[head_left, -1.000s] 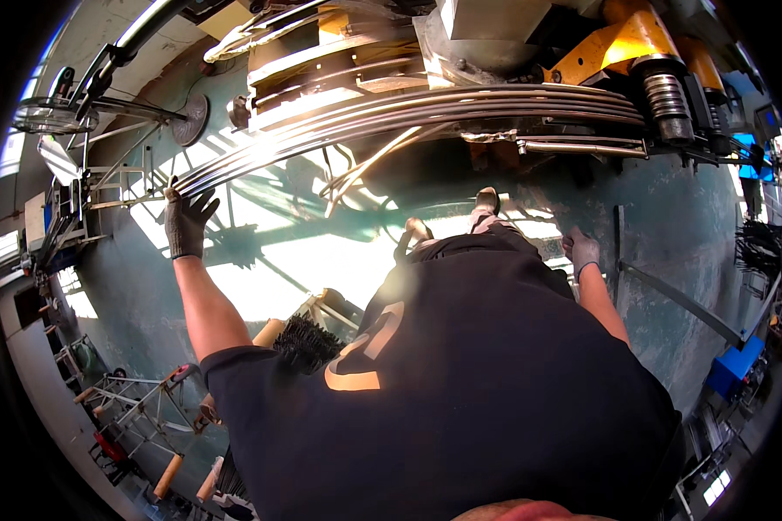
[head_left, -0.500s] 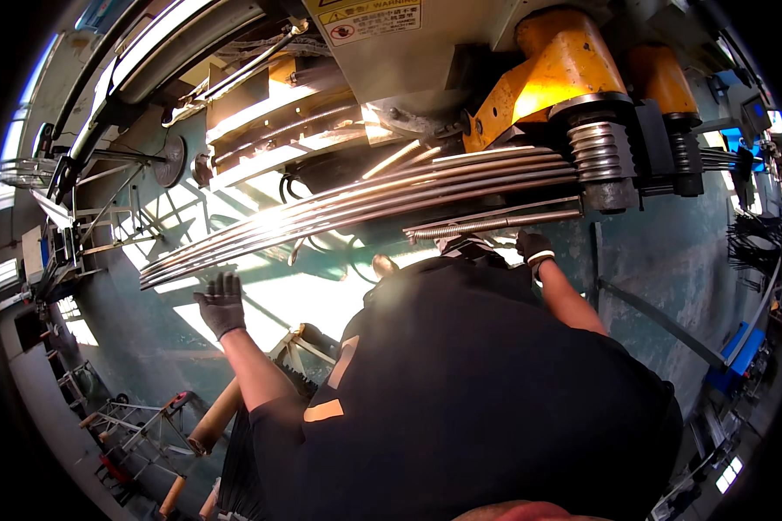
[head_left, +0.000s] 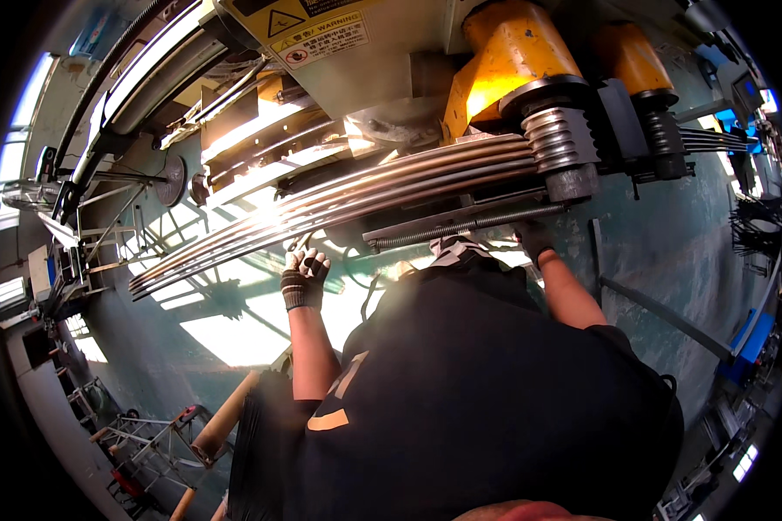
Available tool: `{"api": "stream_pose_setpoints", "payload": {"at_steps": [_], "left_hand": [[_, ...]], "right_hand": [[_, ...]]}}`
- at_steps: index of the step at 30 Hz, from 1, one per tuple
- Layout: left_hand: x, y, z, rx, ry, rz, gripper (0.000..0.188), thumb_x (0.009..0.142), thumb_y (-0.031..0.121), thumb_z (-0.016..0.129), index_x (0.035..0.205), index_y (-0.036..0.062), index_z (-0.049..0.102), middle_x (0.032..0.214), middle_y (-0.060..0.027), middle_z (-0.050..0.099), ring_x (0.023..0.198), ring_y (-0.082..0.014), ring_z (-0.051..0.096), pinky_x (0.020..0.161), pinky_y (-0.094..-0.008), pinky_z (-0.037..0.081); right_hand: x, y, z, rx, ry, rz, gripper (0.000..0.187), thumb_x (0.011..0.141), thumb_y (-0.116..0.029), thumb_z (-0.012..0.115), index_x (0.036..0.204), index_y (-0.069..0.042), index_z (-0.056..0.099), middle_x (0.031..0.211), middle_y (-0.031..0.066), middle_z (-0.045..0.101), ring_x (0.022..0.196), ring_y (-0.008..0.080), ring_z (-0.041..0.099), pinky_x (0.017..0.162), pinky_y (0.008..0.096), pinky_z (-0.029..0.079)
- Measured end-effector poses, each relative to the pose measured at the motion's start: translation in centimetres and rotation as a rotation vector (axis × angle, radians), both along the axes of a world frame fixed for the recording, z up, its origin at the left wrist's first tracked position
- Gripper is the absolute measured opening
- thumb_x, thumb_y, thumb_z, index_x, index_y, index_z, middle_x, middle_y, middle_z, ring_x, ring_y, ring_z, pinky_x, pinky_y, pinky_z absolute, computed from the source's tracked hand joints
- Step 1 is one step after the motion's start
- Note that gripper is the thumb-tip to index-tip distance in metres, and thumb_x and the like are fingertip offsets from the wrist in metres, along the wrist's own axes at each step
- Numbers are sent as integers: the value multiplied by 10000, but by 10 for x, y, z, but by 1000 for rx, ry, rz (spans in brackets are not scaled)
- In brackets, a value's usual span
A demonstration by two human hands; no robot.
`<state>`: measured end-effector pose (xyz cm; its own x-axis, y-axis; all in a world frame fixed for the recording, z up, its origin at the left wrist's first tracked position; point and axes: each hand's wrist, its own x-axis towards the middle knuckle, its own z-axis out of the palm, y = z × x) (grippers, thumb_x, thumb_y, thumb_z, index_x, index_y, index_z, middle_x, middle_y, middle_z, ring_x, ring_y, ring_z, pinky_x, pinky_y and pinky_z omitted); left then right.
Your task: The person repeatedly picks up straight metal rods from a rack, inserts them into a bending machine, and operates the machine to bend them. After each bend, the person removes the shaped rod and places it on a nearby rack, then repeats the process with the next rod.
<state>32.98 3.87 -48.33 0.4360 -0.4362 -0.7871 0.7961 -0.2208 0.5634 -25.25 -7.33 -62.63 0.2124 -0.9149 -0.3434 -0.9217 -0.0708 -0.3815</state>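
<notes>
My left hand (head_left: 304, 280), in a dark striped glove, is raised just below a bundle of long metal rods (head_left: 339, 204). Its fingers are curled, and a small curved piece (head_left: 301, 242) is close to the fingertips; whether they hold it is unclear. My right hand (head_left: 534, 238), also gloved, is beside the right part of a spring-wrapped bar (head_left: 460, 227) in front of my body. Its fingers are mostly hidden. The rods run into ribbed metal rollers (head_left: 558, 143) under an orange machine housing (head_left: 517, 56).
A pale machine cover (head_left: 365, 74) with a warning label overhangs the rods. A round-based stand (head_left: 172, 181) is at the left. A cardboard tube (head_left: 224, 421) leans near my left elbow. A metal bar (head_left: 665, 317) crosses the green floor (head_left: 634, 252) at right.
My left hand has moved right, toward my body, and its spread fingers have curled. The right hand has shifted slightly up. The machine and rods appear slightly farther left and higher.
</notes>
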Motion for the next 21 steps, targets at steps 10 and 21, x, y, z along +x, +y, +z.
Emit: {"api": "stream_pose_setpoints", "payload": {"at_steps": [10, 21], "left_hand": [[-5, 34, -3, -55, 103, -73, 467, 1042, 432, 536, 1272, 27, 505, 1267, -168, 605, 1162, -380, 592, 979, -567, 535], [33, 19, 74, -724, 56, -322, 508, 1079, 479, 418, 1284, 37, 561, 1333, -192, 604, 1213, -368, 565, 1069, -542, 447]], "right_hand": [[9, 147, 57, -5, -24, -165, 372, 955, -371, 579, 872, -28, 696, 783, 113, 708, 729, 196, 675, 700, 365, 507], [40, 17, 233, -452, -1154, -934, 449, 940, -237, 699, 1306, 15, 636, 1245, 100, 676, 1075, 200, 640, 927, 345, 506]]}}
